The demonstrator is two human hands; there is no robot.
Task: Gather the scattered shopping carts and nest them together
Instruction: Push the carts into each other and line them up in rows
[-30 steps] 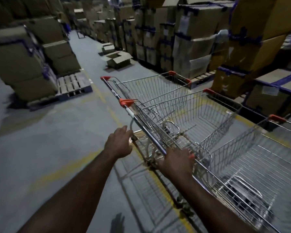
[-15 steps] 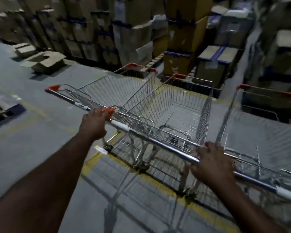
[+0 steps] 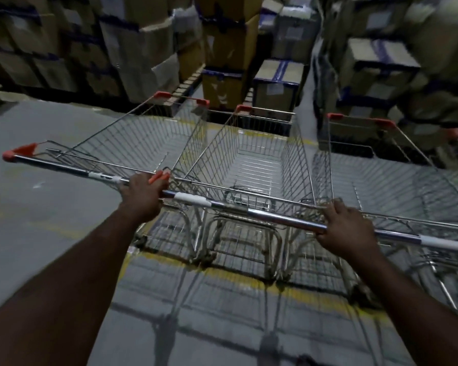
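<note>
Three wire shopping carts with orange corner caps stand side by side in front of me. The middle cart (image 3: 251,165) is straight ahead, and its chrome handle bar (image 3: 249,211) runs across the view. My left hand (image 3: 143,191) is closed on the left end of that bar, at an orange cap. My right hand (image 3: 347,228) is closed on the bar's right end. The left cart (image 3: 132,143) stands next to it, its handle (image 3: 64,166) reaching left. The right cart (image 3: 397,180) touches the middle one. A further cart's orange corner (image 3: 455,133) shows at the far right.
Stacked cardboard boxes (image 3: 143,48) on pallets stand just beyond the carts' fronts. A narrow aisle (image 3: 308,75) runs between box stacks ahead. Grey concrete floor (image 3: 37,220) with yellow lines (image 3: 249,281) lies to the left and under the carts.
My view has swung right, from along the row of carts to squarely behind the middle one. My left hand moved from open air onto the handle; both hands now grip the bar.
</note>
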